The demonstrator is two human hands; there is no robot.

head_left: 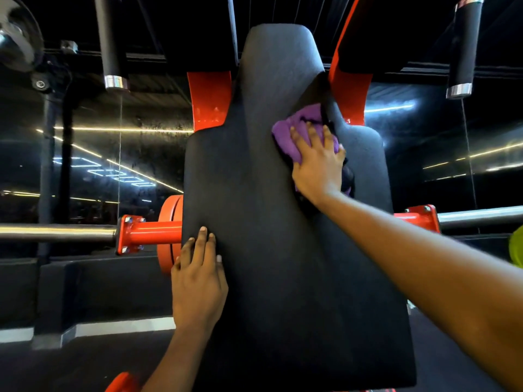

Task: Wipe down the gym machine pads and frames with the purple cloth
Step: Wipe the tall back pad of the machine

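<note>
A tall black back pad (263, 193) of a gym machine fills the middle of the head view. My right hand (318, 162) presses the crumpled purple cloth (294, 131) flat against the pad's upper right part, fingers straight and spread. My left hand (198, 281) rests flat on the pad's lower left edge with its fingers pointing up. The red frame (209, 100) shows behind the pad at the top and on both sides.
Red flanged sleeves with chrome bars stick out left (141, 234) and right (418, 217) of the pad. Two black handles with chrome ends hang above, left (111, 52) and right (464, 52). A mirrored wall with light strips lies behind. Something yellow-green (516, 247) is at the right edge.
</note>
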